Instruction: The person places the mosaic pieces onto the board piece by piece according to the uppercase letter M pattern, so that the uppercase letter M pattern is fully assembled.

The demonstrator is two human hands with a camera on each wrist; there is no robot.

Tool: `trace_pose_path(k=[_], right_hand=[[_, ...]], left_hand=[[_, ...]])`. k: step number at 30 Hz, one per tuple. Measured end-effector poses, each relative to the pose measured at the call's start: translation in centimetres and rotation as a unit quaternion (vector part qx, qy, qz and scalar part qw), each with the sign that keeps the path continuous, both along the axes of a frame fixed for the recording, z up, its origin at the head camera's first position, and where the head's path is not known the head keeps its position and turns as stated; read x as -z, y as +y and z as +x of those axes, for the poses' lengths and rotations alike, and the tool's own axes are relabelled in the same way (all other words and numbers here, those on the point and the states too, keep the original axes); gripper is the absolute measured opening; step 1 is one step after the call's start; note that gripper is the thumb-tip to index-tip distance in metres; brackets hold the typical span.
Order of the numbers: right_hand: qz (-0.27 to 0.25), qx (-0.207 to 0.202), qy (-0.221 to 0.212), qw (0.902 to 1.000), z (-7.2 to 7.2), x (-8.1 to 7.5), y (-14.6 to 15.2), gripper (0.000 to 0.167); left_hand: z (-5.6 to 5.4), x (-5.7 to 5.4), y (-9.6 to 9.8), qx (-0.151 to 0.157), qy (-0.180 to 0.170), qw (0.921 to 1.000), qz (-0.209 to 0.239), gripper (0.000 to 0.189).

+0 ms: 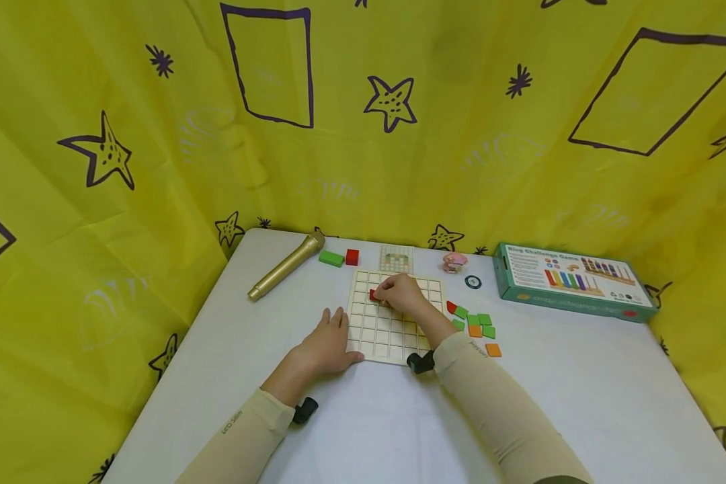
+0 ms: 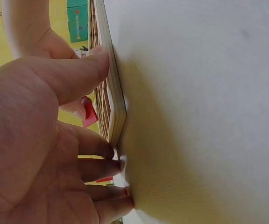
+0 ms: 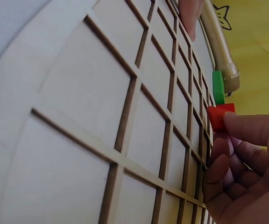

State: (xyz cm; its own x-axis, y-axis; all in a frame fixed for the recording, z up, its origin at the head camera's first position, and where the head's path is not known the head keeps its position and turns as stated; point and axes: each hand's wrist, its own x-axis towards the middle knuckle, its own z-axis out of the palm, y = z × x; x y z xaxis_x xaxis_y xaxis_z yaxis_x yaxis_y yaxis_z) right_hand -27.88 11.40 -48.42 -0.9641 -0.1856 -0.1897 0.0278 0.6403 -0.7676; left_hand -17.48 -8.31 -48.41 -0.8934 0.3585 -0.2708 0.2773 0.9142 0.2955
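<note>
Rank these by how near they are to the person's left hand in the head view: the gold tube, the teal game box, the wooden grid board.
From the left hand:
1. Wooden grid board, touching its fingers, just to its right.
2. Gold tube, farther back, on the table's left.
3. Teal game box, far across at the right edge.

Red tile (image 1: pixel 373 294), seemingly under fingers (image 1: pixel 382 290)

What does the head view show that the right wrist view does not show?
Only the head view shows the left hand resting at the board's left edge, the loose tiles and the green box. Only the right wrist view shows the grid cells close up and the fingertips pinching the tile. Both show the grid board, the red tile, the right hand and the gold tube.
</note>
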Motion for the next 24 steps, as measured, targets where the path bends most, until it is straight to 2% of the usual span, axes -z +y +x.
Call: trace_pose_path(k=[15,24], right_hand=[[0.005,0.0,-0.003,1.0,0.08,-0.07,-0.13,0.015],[-0.004,-0.022,0.01,0.9997,0.06,-0.42,-0.22,0.008]], left_hand=[[-0.07,0.11,0.06,0.0,-0.001,1.0,-0.003,0.097],[-0.07,0.28,-0.05,0.01,0.005,0.9999,-0.009,0.097]])
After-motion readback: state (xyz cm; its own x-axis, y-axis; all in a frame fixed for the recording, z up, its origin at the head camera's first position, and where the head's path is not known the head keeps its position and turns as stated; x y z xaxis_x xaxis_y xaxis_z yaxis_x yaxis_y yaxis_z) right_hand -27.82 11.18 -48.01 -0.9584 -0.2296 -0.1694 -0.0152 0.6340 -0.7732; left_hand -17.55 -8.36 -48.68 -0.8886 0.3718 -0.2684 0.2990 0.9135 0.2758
